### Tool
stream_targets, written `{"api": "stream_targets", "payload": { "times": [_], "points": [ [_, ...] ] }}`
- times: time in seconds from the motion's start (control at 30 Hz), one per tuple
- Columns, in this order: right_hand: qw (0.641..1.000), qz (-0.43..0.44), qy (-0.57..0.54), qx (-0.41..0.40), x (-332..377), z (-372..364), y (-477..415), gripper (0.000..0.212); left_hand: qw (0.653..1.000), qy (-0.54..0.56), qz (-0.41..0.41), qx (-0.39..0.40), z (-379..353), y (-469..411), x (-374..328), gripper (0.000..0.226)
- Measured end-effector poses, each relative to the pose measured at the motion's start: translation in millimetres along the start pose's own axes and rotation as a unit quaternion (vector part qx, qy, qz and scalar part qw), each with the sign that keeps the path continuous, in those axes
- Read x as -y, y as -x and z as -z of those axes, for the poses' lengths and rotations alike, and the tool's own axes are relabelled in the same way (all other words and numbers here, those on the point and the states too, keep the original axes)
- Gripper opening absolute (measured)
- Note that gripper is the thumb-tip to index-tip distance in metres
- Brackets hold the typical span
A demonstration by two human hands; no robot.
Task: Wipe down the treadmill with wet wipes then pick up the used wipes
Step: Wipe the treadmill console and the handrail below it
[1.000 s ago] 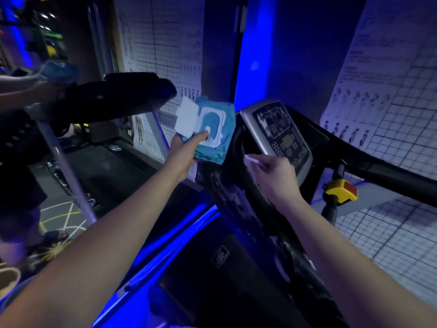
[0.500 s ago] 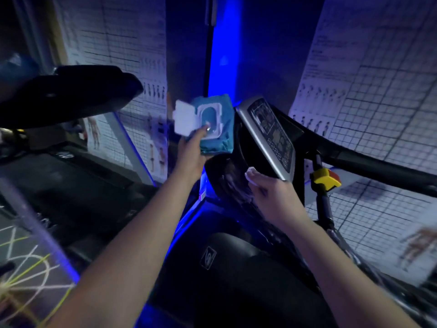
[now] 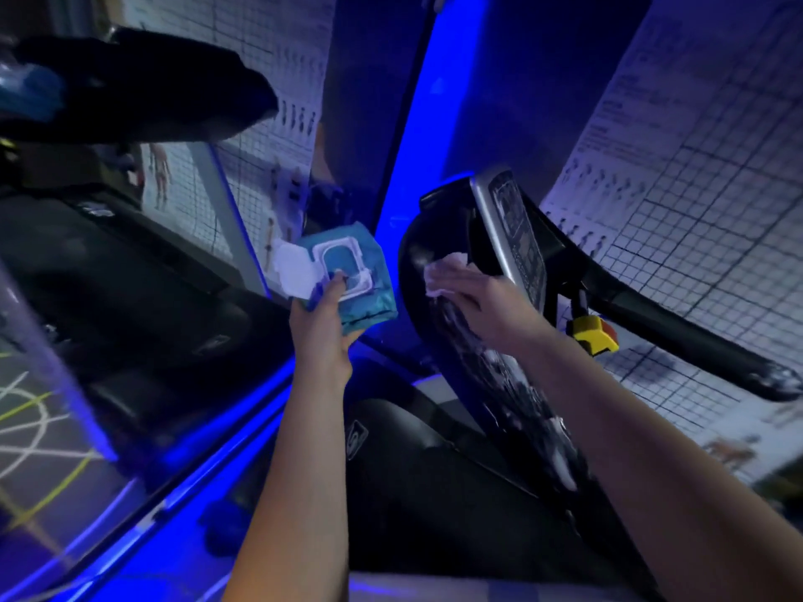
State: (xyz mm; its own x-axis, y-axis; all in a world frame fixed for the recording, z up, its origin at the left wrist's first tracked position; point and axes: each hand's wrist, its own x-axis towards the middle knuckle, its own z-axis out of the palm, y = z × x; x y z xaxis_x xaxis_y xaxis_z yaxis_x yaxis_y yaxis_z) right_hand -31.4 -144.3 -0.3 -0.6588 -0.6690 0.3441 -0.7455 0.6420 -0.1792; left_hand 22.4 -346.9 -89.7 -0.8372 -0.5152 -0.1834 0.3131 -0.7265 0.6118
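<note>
Pressing a crumpled white wipe flat against the treadmill, the right hand lies with its fingers stretched out over the cloth, toward 9 o'clock, rather than curled round it. The wipe sits on the glossy black curved shroud just at 8 o'clock of the silver-framed console. White wet streaks show on the shroud below the hand, running toward 5 o'clock. The left hand, at 9 o'clock of the right one and apart from it, grasps a blue pack of wet wipes from below, its thumb laid across the plastic opening on the front. The pack's white lid flap is hinged open toward 9 o'clock. A yellow safety clip with a red end hangs at 4 o'clock of the console, and past it a black handrail reaches toward 4 o'clock, with white smears near its end. Gridded wall charts fill the 2 o'clock part of the view, and a blue light strip runs up toward 12 o'clock. Another dark machine console looms at 10 o'clock.
</note>
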Motion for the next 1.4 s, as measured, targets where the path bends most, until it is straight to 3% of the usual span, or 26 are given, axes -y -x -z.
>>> {"api": "stream_targets", "payload": {
  "times": [0.17,0.37,0.7,0.83,0.97,1.03,1.1,1.23,1.4],
  "points": [
    [0.999,0.003,0.008,0.035,7,21,35,0.031,1.000,0.007,0.028,-0.009,38,33,17,0.043],
    [0.997,-0.037,-0.019,0.059,3,22,-6,0.036,0.996,-0.027,0.081,-0.034,48,52,37,0.046],
    [0.996,0.027,-0.018,0.081,-3,10,68,0.038,0.996,-0.035,0.079,-0.037,65,52,38,0.042],
    [0.996,-0.040,-0.063,-0.045,16,16,45,0.033,0.995,-0.040,0.083,-0.044,64,58,40,0.041],
    [0.968,-0.114,-0.086,-0.206,22,24,14,0.032,0.994,-0.059,0.089,-0.032,58,64,41,0.039],
    [0.960,-0.134,-0.081,-0.232,20,18,6,0.036,0.993,-0.069,0.090,-0.027,57,67,44,0.037],
    [0.974,-0.109,-0.058,-0.191,17,8,2,0.041,0.993,-0.078,0.090,-0.027,56,67,46,0.038],
    [0.997,-0.009,0.072,0.006,4,-3,9,0.054,0.993,-0.074,0.089,-0.024,57,65,44,0.042],
    [0.995,0.036,0.063,0.074,-2,8,39,0.057,0.994,-0.067,0.086,-0.027,59,57,38,0.043]
  ]
}}
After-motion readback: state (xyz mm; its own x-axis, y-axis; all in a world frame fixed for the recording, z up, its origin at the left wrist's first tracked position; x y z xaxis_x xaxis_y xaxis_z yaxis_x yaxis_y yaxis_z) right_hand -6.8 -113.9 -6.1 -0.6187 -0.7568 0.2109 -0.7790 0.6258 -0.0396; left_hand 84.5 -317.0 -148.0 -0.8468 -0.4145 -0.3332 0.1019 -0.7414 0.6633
